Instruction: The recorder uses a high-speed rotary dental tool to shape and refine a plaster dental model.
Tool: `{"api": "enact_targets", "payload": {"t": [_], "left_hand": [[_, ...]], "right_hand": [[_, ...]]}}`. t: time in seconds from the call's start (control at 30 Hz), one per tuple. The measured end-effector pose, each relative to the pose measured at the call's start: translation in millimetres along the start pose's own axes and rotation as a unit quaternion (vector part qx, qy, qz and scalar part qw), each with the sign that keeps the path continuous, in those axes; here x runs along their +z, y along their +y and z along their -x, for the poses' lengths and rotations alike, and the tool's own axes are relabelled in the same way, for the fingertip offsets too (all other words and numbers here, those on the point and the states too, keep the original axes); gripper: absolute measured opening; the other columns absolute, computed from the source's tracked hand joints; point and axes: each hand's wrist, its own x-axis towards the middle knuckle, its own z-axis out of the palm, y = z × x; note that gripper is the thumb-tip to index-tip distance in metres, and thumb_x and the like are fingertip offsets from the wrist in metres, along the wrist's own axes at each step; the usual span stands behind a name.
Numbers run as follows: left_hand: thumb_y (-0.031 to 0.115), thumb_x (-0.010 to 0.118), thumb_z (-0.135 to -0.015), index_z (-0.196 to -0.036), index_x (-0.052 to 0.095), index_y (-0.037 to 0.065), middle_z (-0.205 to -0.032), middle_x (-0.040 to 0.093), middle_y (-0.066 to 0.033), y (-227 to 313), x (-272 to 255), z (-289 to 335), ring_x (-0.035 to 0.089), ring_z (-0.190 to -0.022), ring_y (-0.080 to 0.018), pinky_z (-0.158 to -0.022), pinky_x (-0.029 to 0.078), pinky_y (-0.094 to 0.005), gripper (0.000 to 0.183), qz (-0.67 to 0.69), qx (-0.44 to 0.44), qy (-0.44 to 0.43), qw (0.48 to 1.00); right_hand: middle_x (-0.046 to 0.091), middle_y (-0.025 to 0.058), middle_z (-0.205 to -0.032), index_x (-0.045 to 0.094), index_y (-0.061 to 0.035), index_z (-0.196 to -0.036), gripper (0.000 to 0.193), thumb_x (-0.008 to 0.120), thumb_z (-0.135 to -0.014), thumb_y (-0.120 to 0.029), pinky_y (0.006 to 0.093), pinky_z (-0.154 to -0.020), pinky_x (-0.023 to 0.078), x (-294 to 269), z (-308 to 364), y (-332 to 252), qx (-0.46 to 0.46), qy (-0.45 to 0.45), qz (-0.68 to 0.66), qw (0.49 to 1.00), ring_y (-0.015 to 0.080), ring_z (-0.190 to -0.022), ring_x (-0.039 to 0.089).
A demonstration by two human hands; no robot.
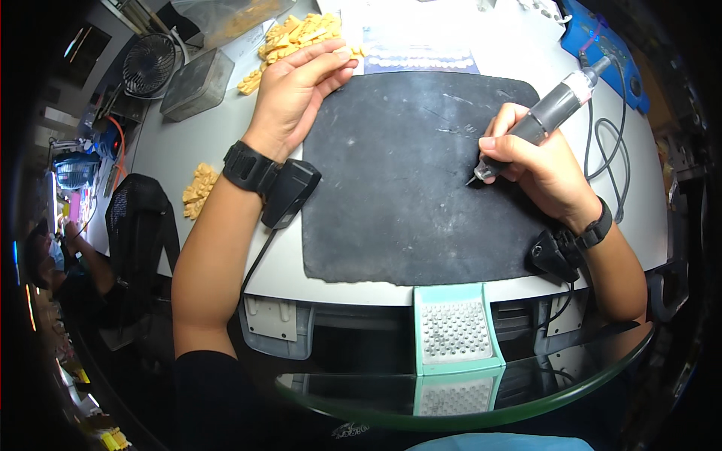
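My left hand point(301, 90) reaches to the far edge of the dark mat point(398, 210). Its thumb and fingertips are pinched on a small yellow moulded piece point(358, 52), which shows just beyond them. A heap of similar yellow pieces point(304, 31) lies right behind this hand. In my right hand point(534, 154) is a grey rotary handpiece point(553, 111), gripped like a pen. Its thin metal tip points down and left, just over the mat's right half. Each wrist wears a black strap with a small black device.
More yellow pieces point(201, 192) lie left of my left forearm. A grey metal box point(197, 84) and a fan point(150, 64) stand at far left. The handpiece cable point(624, 161) loops on the right near a blue unit point(602, 45). A green-framed studded plate point(455, 331) projects from the table's front edge.
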Motion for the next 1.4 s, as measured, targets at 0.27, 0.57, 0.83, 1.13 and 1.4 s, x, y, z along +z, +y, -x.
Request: {"api": "enact_targets", "payload": {"t": [0.27,0.57,0.83,1.13,1.4], "left_hand": [[0.005,0.058,-0.090,-0.121,0.054,-0.007,-0.109,0.062,-0.0159,0,-5,0,0.062,-0.099,-0.0187,-0.091,0.050,-0.0275,0.033,-0.026,-0.004,0.002,1.000],[0.004,0.057,-0.090,-0.123,0.054,-0.006,-0.110,0.063,-0.0169,-3,-5,-3,0.061,-0.103,-0.0199,-0.093,0.048,-0.0273,0.034,-0.048,-0.008,0.004,0.999],[0.002,0.058,-0.090,-0.123,0.054,-0.006,-0.110,0.063,-0.0160,0,-4,3,0.062,-0.102,-0.0187,-0.092,0.049,-0.0265,0.035,-0.058,-0.001,-0.010,0.998],[0.003,0.058,-0.090,-0.123,0.054,-0.007,-0.108,0.064,-0.0155,0,-4,1,0.062,-0.100,-0.0176,-0.091,0.049,-0.0260,0.035,-0.063,0.000,-0.008,0.998],[0.004,0.058,-0.090,-0.122,0.055,-0.007,-0.108,0.063,-0.0160,0,-5,2,0.062,-0.100,-0.0174,-0.091,0.050,-0.0254,0.033,-0.062,-0.003,-0.009,0.998]], "right_hand": [[0.060,0.0009,-0.065,0.059,-0.0063,-0.071,0.016,0.073,-0.077,-0.012,0.0190,-0.048,0.038,-1,-3,3,0.003,0.007,0.010,1.000,0.0067,-0.053,0.054],[0.058,0.0006,-0.064,0.056,-0.0086,-0.072,0.017,0.071,-0.079,-0.014,0.0187,-0.048,0.038,-3,-8,6,-0.007,-0.005,0.013,1.000,0.0069,-0.053,0.054],[0.059,0.0014,-0.065,0.057,-0.0083,-0.073,0.017,0.072,-0.079,-0.015,0.0185,-0.048,0.037,-1,-2,5,-0.014,-0.008,0.020,1.000,0.0074,-0.054,0.055],[0.060,0.0015,-0.066,0.057,-0.0084,-0.073,0.017,0.071,-0.079,-0.015,0.0183,-0.048,0.038,-2,-4,4,-0.016,-0.011,0.029,0.999,0.0068,-0.054,0.055],[0.061,0.0019,-0.067,0.057,-0.0085,-0.074,0.017,0.071,-0.080,-0.015,0.0183,-0.048,0.038,-2,-3,5,-0.019,-0.014,0.024,0.999,0.0072,-0.055,0.056]]}}
